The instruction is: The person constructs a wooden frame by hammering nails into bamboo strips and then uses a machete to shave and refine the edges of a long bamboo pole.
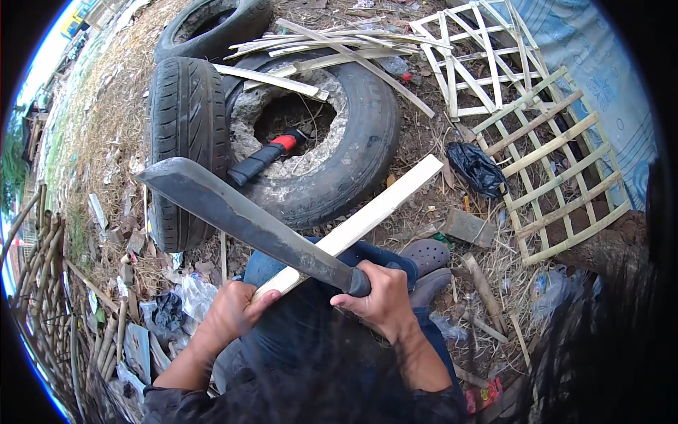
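My right hand (385,297) is wrapped around the dark handle of a machete (244,222). Its long, broad blade points up and to the left, crossing over a pale bamboo strip (381,201). The lower end of that strip is gripped by my left hand (236,307), thumb on top. From there the strip slants up and right, away from my knees. The blade lies across the strip near its lower part; I cannot tell whether it is cutting in. Beyond the blade, a black-and-red tool handle (265,157) rests on a tyre filled with concrete (367,134).
Two more tyres (185,134) stand or lie at the back left. Split bamboo strips (332,46) are heaped across the tyre. Woven bamboo lattices (558,159) lie at right beside a black plastic bag (477,169) and a blue patterned sheet (600,85). Bamboo sticks (42,283) pile at left.
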The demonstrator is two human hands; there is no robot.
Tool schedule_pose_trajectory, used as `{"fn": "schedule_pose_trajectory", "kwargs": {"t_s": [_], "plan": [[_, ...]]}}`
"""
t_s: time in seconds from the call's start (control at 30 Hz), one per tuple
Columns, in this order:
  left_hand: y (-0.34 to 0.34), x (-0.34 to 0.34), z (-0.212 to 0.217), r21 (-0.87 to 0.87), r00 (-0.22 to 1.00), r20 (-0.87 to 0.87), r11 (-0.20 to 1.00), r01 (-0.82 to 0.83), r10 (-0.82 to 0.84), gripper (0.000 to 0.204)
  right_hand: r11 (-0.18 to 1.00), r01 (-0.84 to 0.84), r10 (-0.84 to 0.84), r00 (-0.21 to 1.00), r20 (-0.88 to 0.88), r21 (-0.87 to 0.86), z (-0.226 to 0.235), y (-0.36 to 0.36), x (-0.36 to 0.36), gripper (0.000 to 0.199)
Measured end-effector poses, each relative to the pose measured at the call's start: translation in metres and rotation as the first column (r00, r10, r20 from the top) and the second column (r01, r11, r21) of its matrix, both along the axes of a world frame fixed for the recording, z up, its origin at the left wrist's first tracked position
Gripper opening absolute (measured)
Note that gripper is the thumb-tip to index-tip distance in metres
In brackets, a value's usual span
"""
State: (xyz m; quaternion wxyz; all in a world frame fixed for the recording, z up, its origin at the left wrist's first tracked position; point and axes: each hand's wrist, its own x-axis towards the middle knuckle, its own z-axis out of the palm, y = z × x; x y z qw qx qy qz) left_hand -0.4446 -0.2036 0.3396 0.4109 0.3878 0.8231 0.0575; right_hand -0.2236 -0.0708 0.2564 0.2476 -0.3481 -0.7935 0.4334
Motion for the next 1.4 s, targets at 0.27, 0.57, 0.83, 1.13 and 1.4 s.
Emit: {"fn": "schedule_pose_trajectory", "kwargs": {"t_s": [0.27, 0.57, 0.83, 1.13, 1.4], "plan": [[0.005, -0.015, -0.008, -0.062, 0.961, 0.251, 0.993, -0.102, 0.114, 0.06, 0.965, 0.056, -0.102, 0.98, 0.172, 0.256, -0.021, 0.026, 0.002, 0.028], [0.002, -0.021, -0.013, -0.058, 0.923, 0.336, 0.982, -0.178, 0.188, 0.058, 0.9, 0.303, -0.418, 0.805, 0.422, 0.315, -0.026, 0.097, 0.062, 0.026], [0.004, -0.022, -0.008, -0.158, 0.894, 0.355, 0.96, -0.233, 0.275, 0.056, 0.835, 0.297, -0.498, 0.767, 0.405, 0.464, -0.019, 0.112, 0.084, 0.027], [0.015, -0.03, -0.011, -0.182, 0.804, 0.557, 0.975, -0.125, 0.207, 0.048, 0.382, 0.911, -0.905, 0.334, 0.263, 0.158, -0.014, 0.114, 0.336, 0.022], [-0.006, -0.026, -0.002, -0.318, 0.744, 0.606, 0.943, -0.096, 0.28, 0.044, 0.847, 0.53, -0.516, 0.801, 0.303, 0.04, 0.03, 0.02, 0.13, 0.024]]}}
